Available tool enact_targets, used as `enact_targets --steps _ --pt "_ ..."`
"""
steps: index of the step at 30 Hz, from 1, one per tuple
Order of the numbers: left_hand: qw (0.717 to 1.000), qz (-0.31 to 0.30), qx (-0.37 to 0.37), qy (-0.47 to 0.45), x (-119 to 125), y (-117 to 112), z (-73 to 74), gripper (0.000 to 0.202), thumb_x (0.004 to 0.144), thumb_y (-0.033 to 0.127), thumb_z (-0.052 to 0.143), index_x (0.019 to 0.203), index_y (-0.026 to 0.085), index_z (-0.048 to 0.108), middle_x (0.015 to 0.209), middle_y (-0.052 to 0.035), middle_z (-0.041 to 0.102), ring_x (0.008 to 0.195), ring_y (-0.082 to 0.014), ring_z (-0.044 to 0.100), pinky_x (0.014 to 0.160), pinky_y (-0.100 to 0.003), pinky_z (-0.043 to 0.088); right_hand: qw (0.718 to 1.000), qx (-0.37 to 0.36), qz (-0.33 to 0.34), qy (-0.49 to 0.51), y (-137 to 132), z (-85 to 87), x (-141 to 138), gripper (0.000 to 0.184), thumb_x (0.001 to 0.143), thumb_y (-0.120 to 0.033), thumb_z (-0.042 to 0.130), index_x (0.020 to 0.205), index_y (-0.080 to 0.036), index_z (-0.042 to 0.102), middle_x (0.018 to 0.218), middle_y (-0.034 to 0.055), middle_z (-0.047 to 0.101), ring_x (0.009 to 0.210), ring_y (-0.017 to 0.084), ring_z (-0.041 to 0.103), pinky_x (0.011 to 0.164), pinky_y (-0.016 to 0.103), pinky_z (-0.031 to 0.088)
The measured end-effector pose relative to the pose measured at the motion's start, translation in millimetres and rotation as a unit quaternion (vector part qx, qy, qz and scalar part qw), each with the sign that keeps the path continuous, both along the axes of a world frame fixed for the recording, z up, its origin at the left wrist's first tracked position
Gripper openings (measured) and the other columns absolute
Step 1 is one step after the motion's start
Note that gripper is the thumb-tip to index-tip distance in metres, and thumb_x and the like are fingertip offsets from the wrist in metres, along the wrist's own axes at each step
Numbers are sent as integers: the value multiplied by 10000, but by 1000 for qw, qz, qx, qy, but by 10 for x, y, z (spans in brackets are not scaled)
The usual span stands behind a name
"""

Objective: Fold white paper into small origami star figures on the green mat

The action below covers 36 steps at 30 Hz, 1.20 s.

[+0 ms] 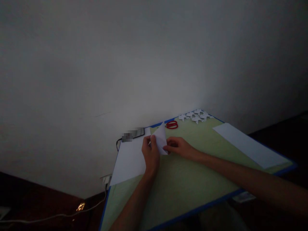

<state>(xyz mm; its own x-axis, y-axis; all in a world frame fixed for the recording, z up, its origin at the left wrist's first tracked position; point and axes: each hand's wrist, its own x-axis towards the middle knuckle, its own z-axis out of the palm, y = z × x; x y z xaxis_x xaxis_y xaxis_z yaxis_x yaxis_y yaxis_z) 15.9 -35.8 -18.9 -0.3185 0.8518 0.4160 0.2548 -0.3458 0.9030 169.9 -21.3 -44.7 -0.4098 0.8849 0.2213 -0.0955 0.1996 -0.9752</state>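
Observation:
A folded sheet of white paper (160, 138), with a pointed tip at the top, is held up above the table between both hands. My left hand (151, 154) grips its left side, thumb in front and fingers curled behind. On the right, my right hand (176, 146) pinches the lower right edge between thumb and fingers. Red-handled scissors (172, 124) lie just beyond the paper, their blades partly hidden behind it. Several white paper stars (197, 119) rest in a group at the far corner.
Blue edging borders the pale green table (192, 183), which stands against a grey wall. A white sheet (130, 160) lies at the left, a phone (139, 132) with a cable at its top. Another white paper strip (250, 146) lies along the right. A white cord (93, 207) hangs from a wall plug.

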Motion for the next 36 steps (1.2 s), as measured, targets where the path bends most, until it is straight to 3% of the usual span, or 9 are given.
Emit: enact_targets --steps 5,10,14,20,24,29,36 --pt "999 29 1 -16 24 -2 -12 276 909 433 559 838 170 601 793 -19 630 740 -164 587 643 -249 448 999 23 20 -28 -26 -3 -3 429 776 -588 721 809 -171 625 740 11 637 697 156 585 666 283 440" --pt "998 38 -5 -56 3 35 -17 277 879 429 587 838 159 630 797 -26 652 735 -163 598 633 -246 459 990 95 -51 -92 -1 49 26 366 884 -533 611 760 -189 587 646 -14 542 627 149 505 594 270 377" --pt "997 2 -7 -79 -48 56 -35 280 846 439 633 847 161 671 772 -9 646 695 -141 583 594 -229 452 981 131 -95 -110 48 92 96 285 919 -446 572 814 -187 631 745 13 607 702 166 536 637 273 402" --pt "986 -56 -47 -148 -77 59 -67 392 751 499 738 900 137 723 711 -5 628 567 -110 553 503 -231 463 987 92 -117 -63 102 84 183 407 943 -527 516 1008 -169 699 882 44 678 776 179 577 705 294 454" --pt "979 -76 -55 -182 -60 55 -66 409 737 486 768 913 120 724 797 -40 664 623 -129 616 570 -283 563 992 77 -97 -22 101 81 187 512 839 -523 690 1236 -203 640 1019 62 703 781 173 611 693 289 479" --pt "972 -100 -53 -205 -45 51 -47 424 705 494 798 882 117 719 810 -47 666 667 -144 641 642 -347 621 981 96 -155 -66 107 94 219 389 840 -548 674 895 -165 710 690 13 629 635 153 553 581 265 409" --pt "972 -105 -44 -207 -27 42 -25 394 721 474 796 858 113 715 766 -35 660 658 -143 646 679 -373 639 982 87 -161 -39 107 84 223 436 827 -596 666 929 -175 720 699 16 635 635 155 560 598 271 423"
